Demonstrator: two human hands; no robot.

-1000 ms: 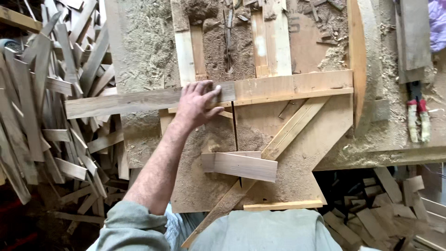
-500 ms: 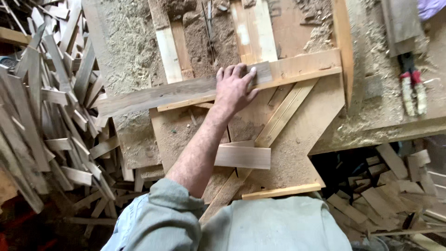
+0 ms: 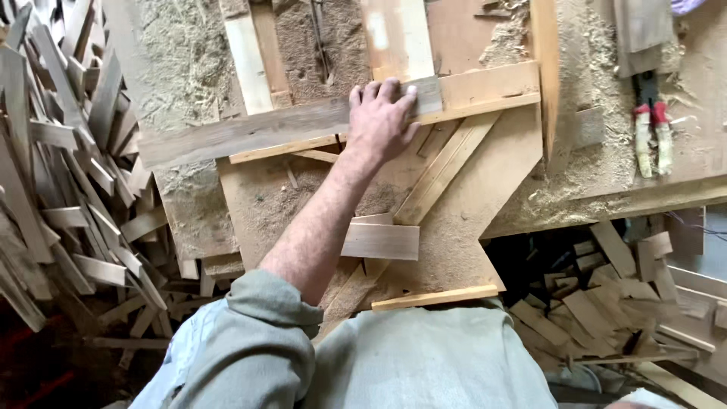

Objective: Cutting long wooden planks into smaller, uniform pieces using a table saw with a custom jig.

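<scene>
Just left hand [image 3: 382, 121], fingers spread flat over grey plank [image 3: 257, 135] end, near bench edge.

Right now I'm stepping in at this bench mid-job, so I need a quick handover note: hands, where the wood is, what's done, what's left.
Left hand: flat, palm down, on the right end of the long grey plank, fingers curled over its far edge.
Right hand: out of view.
The plank lies across the sawdust-covered bench, over a paler board. A short offcut sits nearer the body; red-handled pliers lie at right; a scrap pile fills the left.
Done: plank laid on the bench. Left: nothing shows it fixed or cut.
</scene>
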